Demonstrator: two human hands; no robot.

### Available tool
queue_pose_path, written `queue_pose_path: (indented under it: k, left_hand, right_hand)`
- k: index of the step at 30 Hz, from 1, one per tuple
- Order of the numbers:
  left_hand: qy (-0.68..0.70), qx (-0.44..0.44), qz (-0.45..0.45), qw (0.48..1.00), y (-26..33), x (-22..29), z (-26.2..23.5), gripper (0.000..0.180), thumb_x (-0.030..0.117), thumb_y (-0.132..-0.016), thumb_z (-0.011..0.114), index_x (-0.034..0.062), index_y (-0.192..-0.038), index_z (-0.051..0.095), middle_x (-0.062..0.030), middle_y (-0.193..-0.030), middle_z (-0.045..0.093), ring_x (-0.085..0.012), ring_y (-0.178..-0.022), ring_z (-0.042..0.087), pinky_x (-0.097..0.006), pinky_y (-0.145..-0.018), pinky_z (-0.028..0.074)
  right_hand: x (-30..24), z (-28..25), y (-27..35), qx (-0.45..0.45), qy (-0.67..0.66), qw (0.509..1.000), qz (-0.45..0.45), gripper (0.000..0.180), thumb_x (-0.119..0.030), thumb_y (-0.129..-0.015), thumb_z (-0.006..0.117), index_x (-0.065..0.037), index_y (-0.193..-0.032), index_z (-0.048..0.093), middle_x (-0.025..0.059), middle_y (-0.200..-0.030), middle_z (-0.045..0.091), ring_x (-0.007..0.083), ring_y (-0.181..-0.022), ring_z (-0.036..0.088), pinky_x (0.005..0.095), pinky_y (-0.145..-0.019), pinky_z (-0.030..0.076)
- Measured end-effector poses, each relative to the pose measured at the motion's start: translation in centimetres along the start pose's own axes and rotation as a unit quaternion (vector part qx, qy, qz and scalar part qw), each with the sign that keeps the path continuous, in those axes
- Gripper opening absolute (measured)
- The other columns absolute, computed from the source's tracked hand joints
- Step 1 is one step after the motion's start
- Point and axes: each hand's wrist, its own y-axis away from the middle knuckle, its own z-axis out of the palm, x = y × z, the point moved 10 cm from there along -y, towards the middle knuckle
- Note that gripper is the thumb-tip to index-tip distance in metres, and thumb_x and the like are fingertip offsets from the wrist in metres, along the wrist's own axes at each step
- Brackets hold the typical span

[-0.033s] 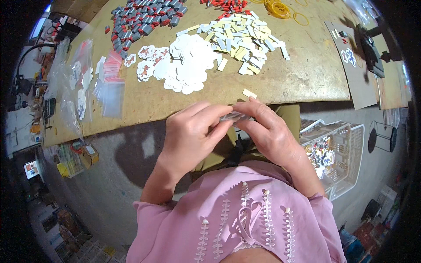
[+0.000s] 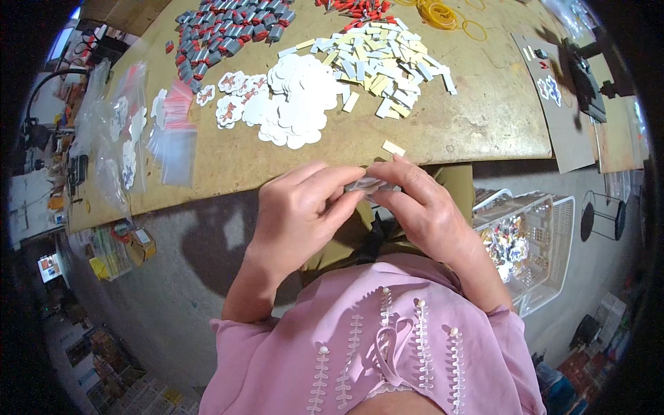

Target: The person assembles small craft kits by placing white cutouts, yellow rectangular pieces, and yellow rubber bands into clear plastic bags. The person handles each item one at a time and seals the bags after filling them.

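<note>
My left hand (image 2: 294,207) and my right hand (image 2: 422,204) meet just off the table's near edge. Both are closed, fingertips pinching a small see-through plastic bag (image 2: 371,185) between them. Something pale shows at the bag, but fingers hide most of it. Just beyond my right fingertips, one cream strip (image 2: 393,147) lies at the table's edge. Farther back are a heap of white scalloped cutouts (image 2: 297,97), with some printed ones (image 2: 230,109) to its left, and a pile of yellow and white strips (image 2: 387,66).
Grey-and-red small blocks (image 2: 232,31) and red-handled pieces (image 2: 356,8) cover the table's far side. Yellow rubber bands (image 2: 439,14) lie beyond the strips. Flat plastic bags (image 2: 176,138) fan out at left. A white basket (image 2: 564,235) of packed pieces stands low at right.
My left hand has shifted very slightly to the left, and the bag between the fingertips has tilted a little. Everything on the table is unchanged.
</note>
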Motion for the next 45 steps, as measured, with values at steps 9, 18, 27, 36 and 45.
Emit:
queue_pose_path:
  k: [9,18,27,36,45]
  left_hand:
    - [-0.118,-0.037,0.146,0.982,2.1,1.2,1.9,0.011,0.015,-0.087,0.081,0.0119,-0.095,0.074,-0.0037,-0.088,0.06,-0.0233,-0.082,0.068,-0.038,-0.071,0.056]
    - [0.062,-0.129,0.174,0.974,0.2,-0.4,1.3,0.016,0.022,-0.097,0.074,0.0094,-0.106,0.075,-0.01,-0.102,0.07,-0.0329,-0.095,0.072,-0.042,-0.082,0.059]
    - [-0.192,0.164,0.025,0.967,-14.4,-15.7,-12.4,0.024,0.01,-0.094,0.078,0.0037,-0.116,0.073,-0.0151,-0.11,0.072,-0.0319,-0.095,0.074,-0.043,-0.086,0.059]
    - [-0.243,0.129,-0.014,0.961,-15.7,-16.2,-10.6,0.021,0.006,-0.09,0.075,0.0029,-0.111,0.072,-0.0109,-0.101,0.076,-0.0238,-0.092,0.073,-0.036,-0.081,0.058]
    - [0.209,-0.069,0.222,0.95,-3.6,4.1,1.1,0.034,-0.008,-0.08,0.08,0.0065,-0.11,0.072,-0.0066,-0.107,0.075,-0.0252,-0.099,0.071,-0.036,-0.088,0.056]
  right_hand:
    - [-1.1,0.0,0.5,-0.005,-0.024,1.0,-0.015,0.018,-0.001,-0.09,0.07,0.006,-0.106,0.069,0.0196,-0.123,0.068,0.0384,-0.117,0.069,0.0536,-0.115,0.054]
    - [-1.1,-0.4,1.9,0.013,0.008,1.0,0.021,0.029,0.001,-0.074,0.074,0.0,-0.102,0.073,0.0137,-0.101,0.068,0.035,-0.102,0.071,0.046,-0.091,0.061]
    - [-0.9,-0.2,2.5,0.022,0.044,0.999,0.008,0.033,0.008,-0.071,0.075,-0.001,-0.103,0.072,0.014,-0.101,0.068,0.0359,-0.095,0.069,0.0454,-0.079,0.058]
    - [-0.1,-2.0,2.3,0.029,0.043,0.998,0.042,0.027,-0.001,-0.077,0.071,-0.001,-0.104,0.072,0.014,-0.105,0.066,0.0342,-0.102,0.068,0.0439,-0.088,0.058]
    - [0.5,-3.0,2.3,0.042,-0.021,0.996,0.069,0.034,0.009,-0.076,0.075,0.0,-0.109,0.072,0.0201,-0.128,0.067,0.038,-0.115,0.069,0.043,-0.094,0.06]
